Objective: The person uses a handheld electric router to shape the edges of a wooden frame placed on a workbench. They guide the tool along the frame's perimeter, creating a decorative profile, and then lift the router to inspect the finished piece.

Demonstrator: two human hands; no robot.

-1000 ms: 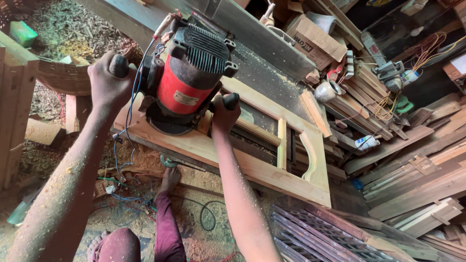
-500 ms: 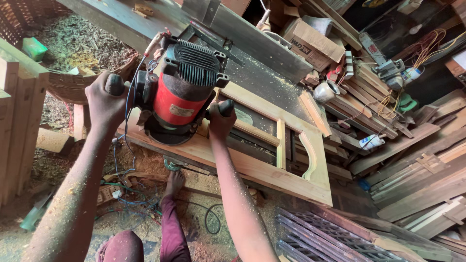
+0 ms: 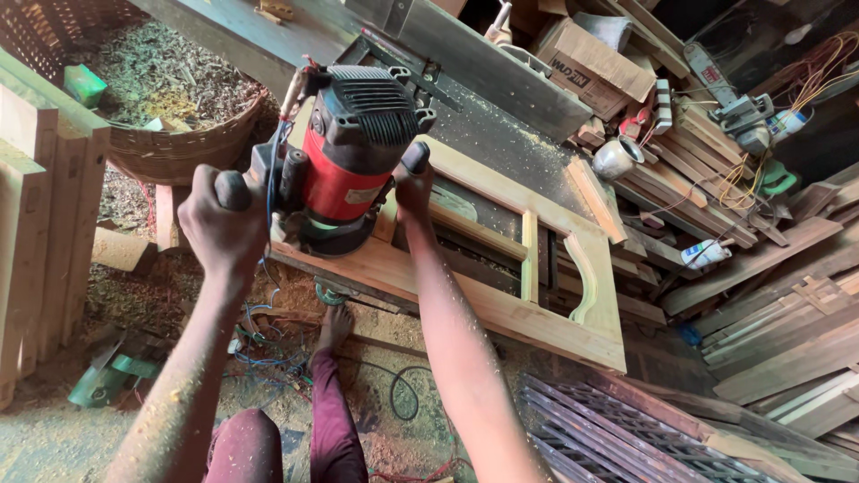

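We grip red-and-black electric router (image 3: pixel 349 165), left hand (image 3: pixel 224 224) and right hand (image 3: pixel 413 190) each clamped on side knob. Router sits on near-left corner of pale wooden frame (image 3: pixel 537 309); most of near rail not yet passed under it, we judge.

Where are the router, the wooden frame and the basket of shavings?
router (image 3: pixel 344 174): head view, on its red motor body.
wooden frame (image 3: pixel 501 313): head view, on the near long rail.
basket (image 3: pixel 183 148): head view, on its woven side wall.
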